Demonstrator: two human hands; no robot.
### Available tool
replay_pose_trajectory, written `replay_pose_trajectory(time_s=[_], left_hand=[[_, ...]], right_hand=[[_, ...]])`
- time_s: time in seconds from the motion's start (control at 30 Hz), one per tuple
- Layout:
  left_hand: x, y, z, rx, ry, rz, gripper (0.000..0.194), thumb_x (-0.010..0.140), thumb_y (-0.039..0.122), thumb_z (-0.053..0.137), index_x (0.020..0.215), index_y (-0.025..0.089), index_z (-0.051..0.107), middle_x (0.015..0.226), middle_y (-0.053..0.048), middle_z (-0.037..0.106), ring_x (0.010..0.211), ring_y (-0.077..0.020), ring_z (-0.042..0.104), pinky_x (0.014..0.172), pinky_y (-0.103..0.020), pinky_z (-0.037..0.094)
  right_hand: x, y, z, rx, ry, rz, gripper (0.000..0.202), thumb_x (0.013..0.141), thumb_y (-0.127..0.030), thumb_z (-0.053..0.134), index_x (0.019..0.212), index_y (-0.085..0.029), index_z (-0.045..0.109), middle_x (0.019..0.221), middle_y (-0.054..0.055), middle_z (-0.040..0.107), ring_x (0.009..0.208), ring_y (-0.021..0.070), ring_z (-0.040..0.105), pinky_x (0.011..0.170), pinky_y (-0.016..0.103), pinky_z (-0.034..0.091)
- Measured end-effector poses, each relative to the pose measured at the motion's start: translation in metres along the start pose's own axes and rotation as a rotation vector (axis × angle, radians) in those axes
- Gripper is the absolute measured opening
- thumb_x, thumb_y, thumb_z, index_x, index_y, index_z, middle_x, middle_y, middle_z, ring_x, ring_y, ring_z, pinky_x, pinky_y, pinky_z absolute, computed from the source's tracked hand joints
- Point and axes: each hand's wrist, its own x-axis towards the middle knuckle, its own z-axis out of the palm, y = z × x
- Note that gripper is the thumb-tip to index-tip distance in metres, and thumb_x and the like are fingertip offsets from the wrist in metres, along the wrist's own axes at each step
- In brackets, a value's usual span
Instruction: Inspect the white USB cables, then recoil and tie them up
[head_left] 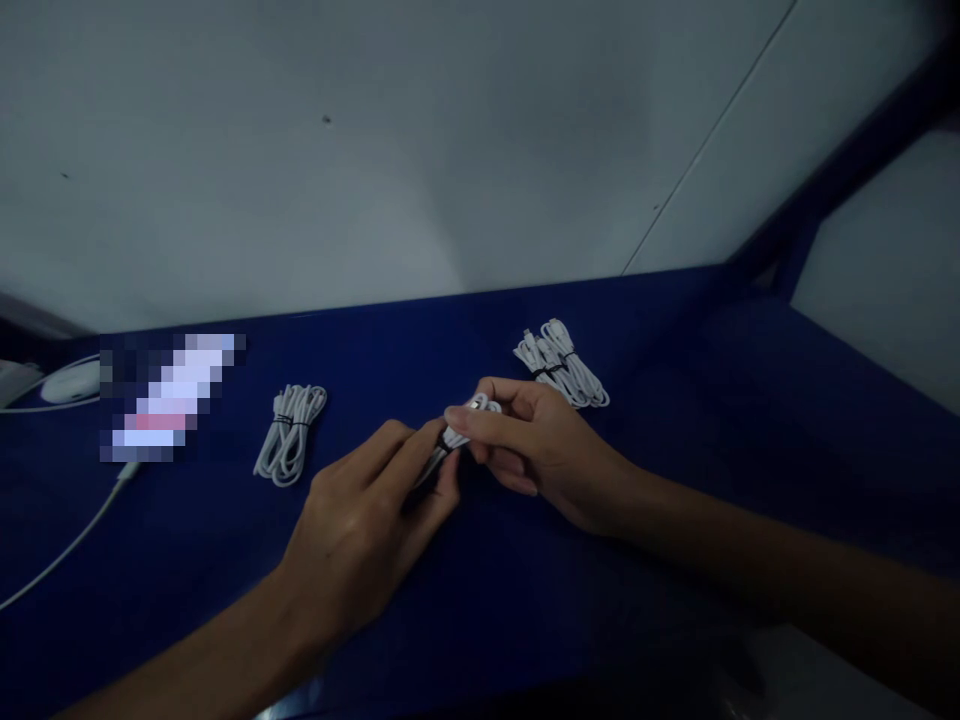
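Observation:
A coiled white cable (pixel 456 437) with a dark tie around it is held between both hands above the blue table. My left hand (pixel 367 500) is closed on its near-left end, around the tied part. At the other end, my right hand (pixel 536 440) pinches the bundle between thumb and fingers, where a metal plug tip shows. Much of the coil is hidden by the fingers. Just behind my right hand lie tied white cable bundles (pixel 562 365). Left of my left hand, more tied white cable bundles (pixel 291 435) rest side by side.
On the left of the blue table (pixel 360 350) lies a phone-like device (pixel 172 400), blurred out, with a white cord (pixel 82 545) plugged in. A white rounded object (pixel 71 382) sits beyond it. A pale wall (pixel 375 180) rises behind the table, and a dark blue frame bar (pixel 847 170) stands at right.

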Motion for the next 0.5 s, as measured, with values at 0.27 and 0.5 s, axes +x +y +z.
replay_pose_trajectory(time_s=[0.27,0.5], left_hand=[[-0.002,-0.0013,-0.0001,0.004,-0.024,0.012,0.021,0.109,0.015,0.066,0.129,0.016,0.069,0.09,0.001,0.067,0.069,-0.0101,0.063,0.067,-0.021,0.054],[-0.0015,-0.0009,-0.0012,-0.051,-0.056,-0.037,0.019,0.109,0.016,0.064,0.127,0.018,0.071,0.088,0.002,0.066,0.065,-0.0101,0.061,0.064,-0.022,0.054]], right_hand=[[-0.0005,0.0013,-0.0013,-0.011,-0.021,-0.001,0.036,0.089,-0.038,0.092,0.081,-0.019,0.062,0.071,-0.005,0.067,0.047,0.0045,0.043,0.041,0.017,0.031],[-0.0001,0.0012,-0.0011,-0.014,-0.015,-0.003,0.037,0.088,-0.039,0.093,0.081,-0.019,0.063,0.069,-0.005,0.066,0.047,0.005,0.043,0.041,0.017,0.032]])
